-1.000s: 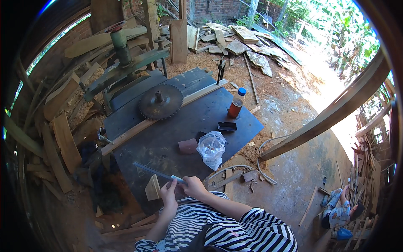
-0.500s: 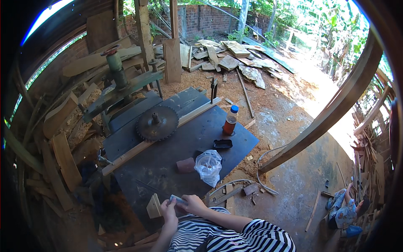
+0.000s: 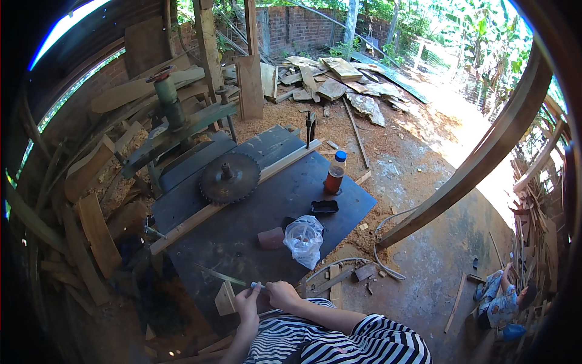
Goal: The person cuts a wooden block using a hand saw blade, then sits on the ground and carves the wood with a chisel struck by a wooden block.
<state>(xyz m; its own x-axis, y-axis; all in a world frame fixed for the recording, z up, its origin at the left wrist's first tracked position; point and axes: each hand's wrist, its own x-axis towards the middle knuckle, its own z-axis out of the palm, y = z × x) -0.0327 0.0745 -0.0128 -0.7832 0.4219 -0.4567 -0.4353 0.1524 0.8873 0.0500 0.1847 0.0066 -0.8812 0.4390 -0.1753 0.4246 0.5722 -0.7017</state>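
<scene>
Close together at the near edge of the dark table (image 3: 209,242), my left hand (image 3: 247,303) and my right hand (image 3: 283,296) are both closed. From my left fingers a long, thin, shiny strip (image 3: 221,275) reaches out over the table; its kind is unclear. A small light-blue piece (image 3: 254,284) shows at my left fingertips, partly covered. What my right fingers pinch is hidden. Just left of my hands stands a wedge-shaped wood block (image 3: 225,299). Ahead lie a reddish-brown pad (image 3: 271,238) and a plastic container in a clear bag (image 3: 303,241).
A toothed circular saw blade (image 3: 229,177) lies by a long wooden batten (image 3: 188,229). A blue-capped bottle (image 3: 334,173) and a black tray (image 3: 324,207) stand at the right. Another person (image 3: 502,298) is low at the far right. A timber post (image 3: 467,164) leans nearby.
The light-blue piece shows less between my fingers, and my right hand has shifted slightly. The thin strip now catches the light. The view has moved a little.
</scene>
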